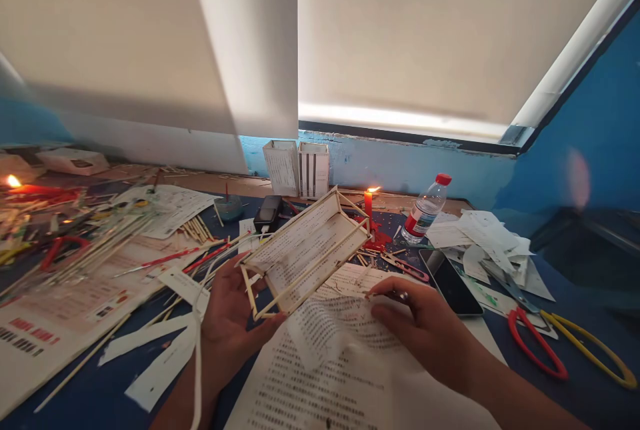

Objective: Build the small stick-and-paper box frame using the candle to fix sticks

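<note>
The paper-covered stick frame (305, 250) is gripped at its near corner by the half-closed left hand (227, 313), tilted above the printed sheets (310, 383). Its loose paper flap (320, 327) is pinched by the right hand (420, 327) and is best drawn taut and square, away from the lit candle (369, 202)

Dim daylight under blinds, blurred edges

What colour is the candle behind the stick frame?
Red candle, clearest in the head view.

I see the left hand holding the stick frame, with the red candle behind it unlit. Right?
Not quite: the left hand does hold the stick frame, but the red candle behind it is lit. The head view shows its flame.
</note>
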Available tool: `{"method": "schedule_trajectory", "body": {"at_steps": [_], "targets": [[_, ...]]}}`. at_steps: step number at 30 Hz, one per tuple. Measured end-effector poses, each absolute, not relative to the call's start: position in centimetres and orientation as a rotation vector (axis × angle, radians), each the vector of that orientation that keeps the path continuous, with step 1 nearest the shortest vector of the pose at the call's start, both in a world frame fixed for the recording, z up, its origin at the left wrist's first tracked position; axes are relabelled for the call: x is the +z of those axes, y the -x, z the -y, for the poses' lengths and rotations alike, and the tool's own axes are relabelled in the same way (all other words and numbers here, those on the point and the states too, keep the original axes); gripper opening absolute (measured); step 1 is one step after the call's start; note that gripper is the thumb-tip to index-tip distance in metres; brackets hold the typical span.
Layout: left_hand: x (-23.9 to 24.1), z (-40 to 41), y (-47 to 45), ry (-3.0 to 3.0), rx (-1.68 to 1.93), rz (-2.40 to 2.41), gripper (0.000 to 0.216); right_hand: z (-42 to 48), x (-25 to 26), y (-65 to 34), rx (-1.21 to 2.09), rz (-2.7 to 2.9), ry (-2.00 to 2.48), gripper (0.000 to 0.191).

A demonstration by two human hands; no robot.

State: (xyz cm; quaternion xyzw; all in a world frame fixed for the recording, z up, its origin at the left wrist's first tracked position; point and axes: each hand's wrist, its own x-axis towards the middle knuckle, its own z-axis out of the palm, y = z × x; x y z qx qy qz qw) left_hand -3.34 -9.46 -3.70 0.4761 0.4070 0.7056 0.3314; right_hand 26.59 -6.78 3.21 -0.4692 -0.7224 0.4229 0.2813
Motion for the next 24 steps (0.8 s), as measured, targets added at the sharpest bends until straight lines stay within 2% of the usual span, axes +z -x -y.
{"method": "schedule_trajectory", "body": {"at_steps": [3,7,15,19,24], "targets": [[-3.7,9.5,3.3,-1.245,1.822,-1.065,0.082,7.9,2.8,-26.7,1.303,1.817,1.26,0.018],[-3.8,9.5,3.3,-1.245,1.807,-1.057,0.085,9.5,3.1,-26.2,1.346,1.854,1.25,0.023],[-4.0,9.3,3.6,-1.208,1.832,-1.11,0.082,10.7,2.8,-25.4,1.092,2.221,1.105,0.018],[-4.3,9.2,3.7,-1.216,1.831,-1.087,0.08,10.7,3.2,-25.6,1.045,2.247,1.024,0.021],[-4.5,9.0,3.9,-1.228,1.824,-1.042,0.077,10.5,4.9,-26.7,0.953,2.166,1.156,0.02]]}}
